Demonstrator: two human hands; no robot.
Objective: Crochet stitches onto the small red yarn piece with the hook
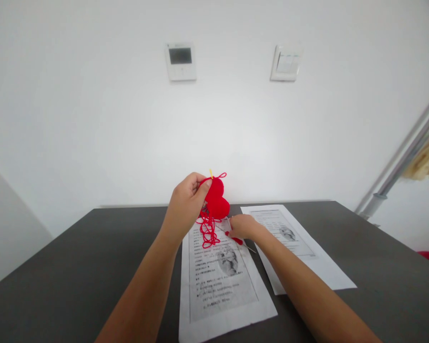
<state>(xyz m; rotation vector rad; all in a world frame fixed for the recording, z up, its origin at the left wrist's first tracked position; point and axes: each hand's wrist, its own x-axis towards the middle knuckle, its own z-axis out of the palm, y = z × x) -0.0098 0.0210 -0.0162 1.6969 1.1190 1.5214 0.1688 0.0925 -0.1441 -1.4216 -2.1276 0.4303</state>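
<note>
My left hand (190, 202) pinches a red crocheted heart (217, 200) by its upper left edge, above the table. A small yellow stitch marker (211, 174) sticks up from its top, beside a loop of red yarn. Loose red yarn (209, 233) hangs and tangles below the heart, over the printed sheet. My right hand (242, 226) has its fingers closed at the red handle of a thin crochet hook (238, 240), low over the same sheet. The fingertips are partly hidden.
A printed sheet (221, 305) lies on the dark table (75, 276), with a second printed sheet (307, 257) to its right. Behind the table is a white wall with a control panel (181, 62) and a switch (286, 63). A metal pole (400, 166) stands at right.
</note>
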